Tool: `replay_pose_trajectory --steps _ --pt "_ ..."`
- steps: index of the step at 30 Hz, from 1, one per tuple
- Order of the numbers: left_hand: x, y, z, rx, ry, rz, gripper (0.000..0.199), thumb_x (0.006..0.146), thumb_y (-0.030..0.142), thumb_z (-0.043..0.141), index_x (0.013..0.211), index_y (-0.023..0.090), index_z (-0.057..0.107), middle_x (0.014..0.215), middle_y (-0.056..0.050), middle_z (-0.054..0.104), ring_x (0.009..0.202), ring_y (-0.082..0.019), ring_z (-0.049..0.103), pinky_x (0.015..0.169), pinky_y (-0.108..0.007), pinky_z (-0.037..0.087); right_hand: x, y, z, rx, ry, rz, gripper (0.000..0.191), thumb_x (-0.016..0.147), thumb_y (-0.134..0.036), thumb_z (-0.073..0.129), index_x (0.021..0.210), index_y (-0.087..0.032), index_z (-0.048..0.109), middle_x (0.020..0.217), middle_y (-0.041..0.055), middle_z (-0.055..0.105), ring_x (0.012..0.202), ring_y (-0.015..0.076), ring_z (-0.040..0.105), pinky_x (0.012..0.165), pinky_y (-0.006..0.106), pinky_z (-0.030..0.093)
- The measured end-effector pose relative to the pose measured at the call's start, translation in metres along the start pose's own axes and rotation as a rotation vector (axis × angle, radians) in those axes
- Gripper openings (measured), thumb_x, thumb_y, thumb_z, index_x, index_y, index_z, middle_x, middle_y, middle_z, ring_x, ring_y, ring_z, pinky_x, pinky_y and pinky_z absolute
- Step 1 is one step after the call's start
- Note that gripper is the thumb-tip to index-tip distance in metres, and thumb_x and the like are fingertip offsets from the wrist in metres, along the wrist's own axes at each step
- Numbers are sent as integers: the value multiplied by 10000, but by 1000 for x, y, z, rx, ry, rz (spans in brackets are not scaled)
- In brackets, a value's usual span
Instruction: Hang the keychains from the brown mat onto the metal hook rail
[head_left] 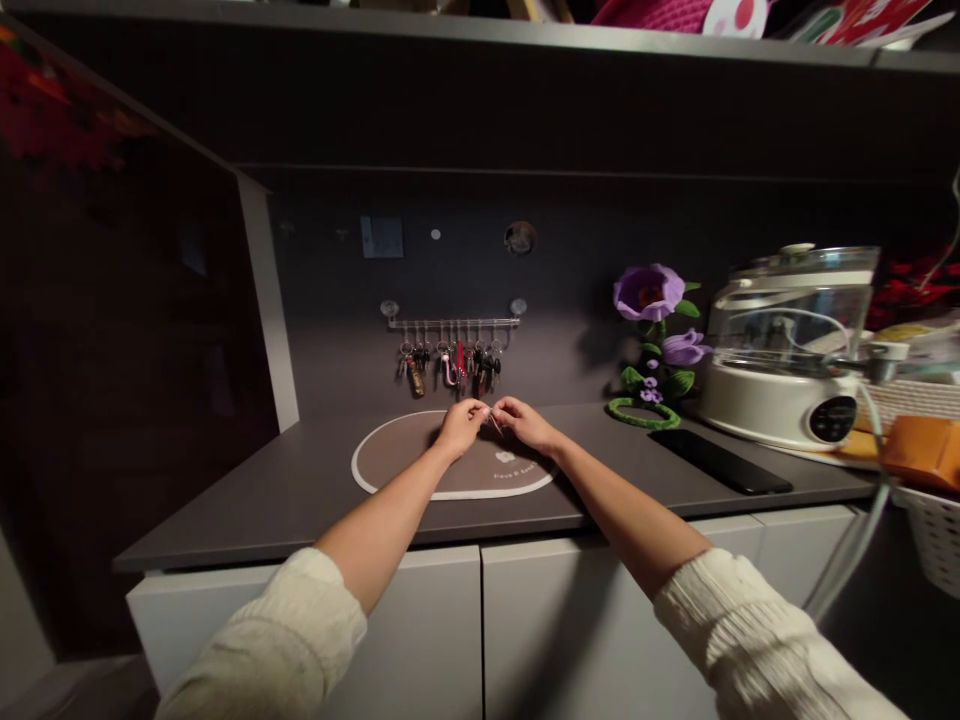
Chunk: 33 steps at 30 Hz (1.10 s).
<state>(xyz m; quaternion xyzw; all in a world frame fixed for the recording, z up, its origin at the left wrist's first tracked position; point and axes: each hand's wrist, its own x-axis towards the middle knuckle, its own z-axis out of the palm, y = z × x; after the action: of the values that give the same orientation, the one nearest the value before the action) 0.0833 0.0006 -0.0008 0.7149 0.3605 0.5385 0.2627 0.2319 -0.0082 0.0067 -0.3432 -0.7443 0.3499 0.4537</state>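
Note:
My left hand (460,428) and my right hand (523,422) meet over the mat, fingertips pinched close together. Between them is a small, thin, shiny piece (494,422) that looks like a key on a ring, too small to make out surely. Both hands appear to grip it. Below lies a brown oval mat (397,455) with a white border, a white flower and lettering. Just behind the hands, several bunches of keys (450,365) hang from a clear hook rail (457,323) on the wall.
At the right stand purple artificial flowers (649,293) with a green ring base. A black phone (720,462) lies on the dark counter (255,510) before a white appliance with a clear top (780,370). An orange-brown box (924,450) sits farther right. A shelf (480,30) runs overhead.

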Motion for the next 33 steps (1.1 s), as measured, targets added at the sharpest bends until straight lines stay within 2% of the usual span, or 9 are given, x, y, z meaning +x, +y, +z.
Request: replay_pose_trajectory --steps 6,11,18,23,30,33 --pt "3 -5 2 -55 14 12 213 752 296 497 806 112 589 641 -17 588 567 -98 504 560 -220 398 3 -4 0 35 58 -16 301 711 -463 539 733 -184 429 669 -30 486 633 95 463 654 261 386" --pt "5 -14 1 7 55 20 254 775 347 459 805 125 579 675 -26 597 593 -104 513 592 -228 391 14 -5 -6 48 168 -31 259 736 -429 514 756 -181 441 704 -26 502 671 97 486 688 265 389" --pt "3 -13 -1 239 76 19 273 816 305 376 748 146 587 671 -26 601 616 -120 516 609 -239 366 52 -19 -31 45 407 19 118 777 -295 456 762 -181 428 683 -29 519 619 87 494 622 238 377" --pt "3 -11 -1 306 69 26 257 817 266 374 753 150 594 688 -29 610 648 -128 528 627 -241 367 82 -28 -51 32 506 -4 71 793 -232 393 738 -187 392 643 -28 516 586 86 499 580 224 376" --pt "4 -12 -1 302 67 -9 242 820 257 381 762 151 590 711 -34 616 678 -129 538 650 -237 372 115 -18 -68 -38 638 27 61 771 -249 398 754 -192 411 626 -24 518 555 90 486 526 211 392" --pt "5 -13 -1 307 70 -11 248 822 258 377 743 154 587 704 -31 614 667 -126 534 647 -235 372 124 -11 -73 -46 658 44 75 765 -258 401 743 -190 424 616 -17 520 540 92 485 514 212 397"
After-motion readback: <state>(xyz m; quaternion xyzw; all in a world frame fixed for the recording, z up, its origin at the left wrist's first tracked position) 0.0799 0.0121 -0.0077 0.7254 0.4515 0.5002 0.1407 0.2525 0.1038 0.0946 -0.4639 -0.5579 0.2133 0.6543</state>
